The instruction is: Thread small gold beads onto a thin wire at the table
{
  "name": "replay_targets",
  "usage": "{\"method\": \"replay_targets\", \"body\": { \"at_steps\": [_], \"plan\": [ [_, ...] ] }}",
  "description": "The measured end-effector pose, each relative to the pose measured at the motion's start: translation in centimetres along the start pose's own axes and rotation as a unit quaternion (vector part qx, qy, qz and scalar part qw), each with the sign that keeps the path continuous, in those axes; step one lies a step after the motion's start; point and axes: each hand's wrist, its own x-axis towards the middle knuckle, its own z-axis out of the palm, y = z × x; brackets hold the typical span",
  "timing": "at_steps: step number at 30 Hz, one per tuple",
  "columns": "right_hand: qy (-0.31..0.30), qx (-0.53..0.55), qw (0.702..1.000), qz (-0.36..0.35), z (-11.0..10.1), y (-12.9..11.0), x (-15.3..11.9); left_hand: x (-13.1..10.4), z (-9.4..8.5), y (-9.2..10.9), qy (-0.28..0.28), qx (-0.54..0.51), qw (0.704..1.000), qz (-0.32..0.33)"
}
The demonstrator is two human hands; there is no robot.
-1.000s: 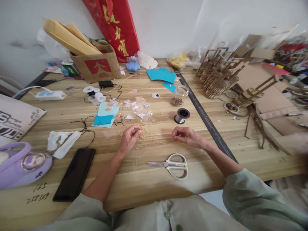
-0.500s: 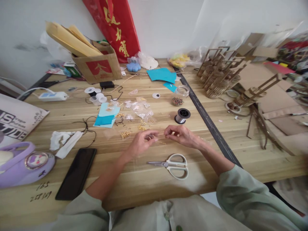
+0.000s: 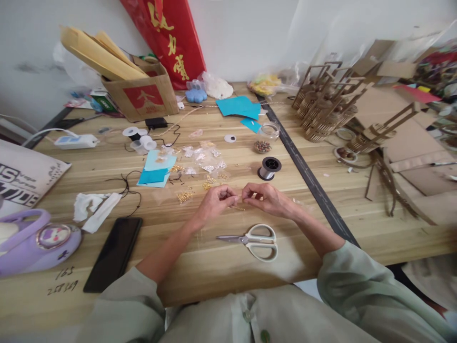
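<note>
My left hand and my right hand meet over the middle of the table, fingertips almost touching. Both are closed in a pinch; whatever lies between the fingers is too fine to make out. Just below the fingertips shows a short, thin gold strand; whether it hangs from my left hand or lies on the wood I cannot tell. Scissors with white handles lie nearer to me, blades pointing left. Beyond my hands are small gold beads and a spool of thin wire.
Small bags of silvery pieces, blue cards and a glass dish of brown beads lie farther back. A black phone and a lilac container are at left. Small bamboo baskets stand at right behind a dark strip.
My left hand has turned slightly, its fingers drawing together into a pinch by the right fingertips. My right hand stays nearly in place. The whole view has shifted a little.
</note>
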Motion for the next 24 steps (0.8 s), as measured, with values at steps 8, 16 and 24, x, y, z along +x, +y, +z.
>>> {"method": "replay_targets", "body": {
  "at_steps": [8,16,24],
  "plan": [
    [0.027,0.028,0.999,0.016,0.1,-0.4,-0.1,-0.1,0.2,0.6,0.023,0.021,0.999,0.021],
    [0.056,0.028,0.998,0.004,1.1,-0.7,0.8,-0.1,-0.1,0.7,0.043,0.039,0.997,0.045],
    [0.059,0.033,0.998,-0.017,1.6,0.2,1.8,-0.2,-0.7,0.3,0.075,0.077,0.994,0.036]
  ]
}}
